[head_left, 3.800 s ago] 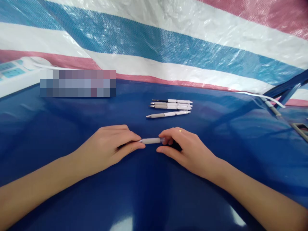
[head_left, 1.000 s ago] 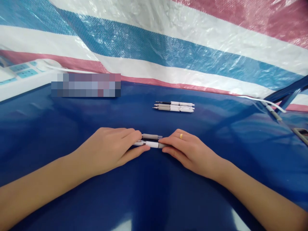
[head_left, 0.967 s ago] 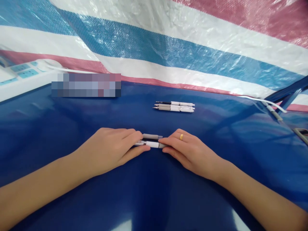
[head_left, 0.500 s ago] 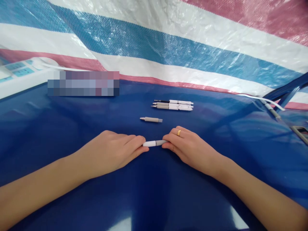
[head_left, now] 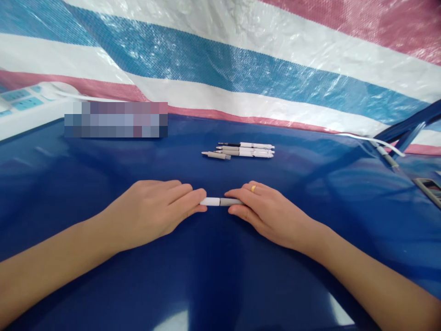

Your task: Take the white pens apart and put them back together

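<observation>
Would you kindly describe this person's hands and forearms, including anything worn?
A gold-coloured ring circles one finger of the right hand; no ring shows on the left hand. Both are gloveless; no sleeve, watch or bracelet shows on either forearm.

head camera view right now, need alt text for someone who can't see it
A person's left hand and right hand hold a white-and-grey pen between them at a blue table, the left at its white end, the right at its grey grip. Beyond lie three pens and a separate grey grip piece, before a striped plastic sheet.
</observation>
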Motion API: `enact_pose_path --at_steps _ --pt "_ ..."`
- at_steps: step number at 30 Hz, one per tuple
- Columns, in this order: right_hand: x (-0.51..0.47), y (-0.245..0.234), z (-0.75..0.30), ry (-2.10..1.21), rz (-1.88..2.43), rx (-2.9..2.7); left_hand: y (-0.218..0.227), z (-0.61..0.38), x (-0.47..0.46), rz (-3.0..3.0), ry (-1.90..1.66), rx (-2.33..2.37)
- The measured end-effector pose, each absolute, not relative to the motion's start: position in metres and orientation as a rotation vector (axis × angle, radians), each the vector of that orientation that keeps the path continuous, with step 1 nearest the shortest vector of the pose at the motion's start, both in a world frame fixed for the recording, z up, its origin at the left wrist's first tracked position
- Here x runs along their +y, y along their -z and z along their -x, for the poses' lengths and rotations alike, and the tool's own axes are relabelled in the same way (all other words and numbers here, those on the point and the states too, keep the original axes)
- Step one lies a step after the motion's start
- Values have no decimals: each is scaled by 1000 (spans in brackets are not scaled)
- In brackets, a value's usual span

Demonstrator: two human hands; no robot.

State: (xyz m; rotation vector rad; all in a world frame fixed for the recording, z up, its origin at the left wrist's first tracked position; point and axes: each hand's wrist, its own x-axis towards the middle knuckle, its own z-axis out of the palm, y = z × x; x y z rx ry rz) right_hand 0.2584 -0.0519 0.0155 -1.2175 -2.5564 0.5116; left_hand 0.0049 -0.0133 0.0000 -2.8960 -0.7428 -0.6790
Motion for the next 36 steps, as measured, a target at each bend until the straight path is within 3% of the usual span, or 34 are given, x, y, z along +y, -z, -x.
enact_pose_path --at_steps 6,13,19,36 --pt "-56 -13 -259 -644 1245 -2495 -2 -4 -18 2735 581 -510" --pt "-59 -9 -254 -333 1179 -2541 -7 -7 -17 3284 313 -944" --pt "-55 -13 -258 -523 1290 -2421 0 -3 -10 3026 548 -836" --pt "-52 -5 -258 -561 1340 -2240 8 1 -5 3020 518 -816"
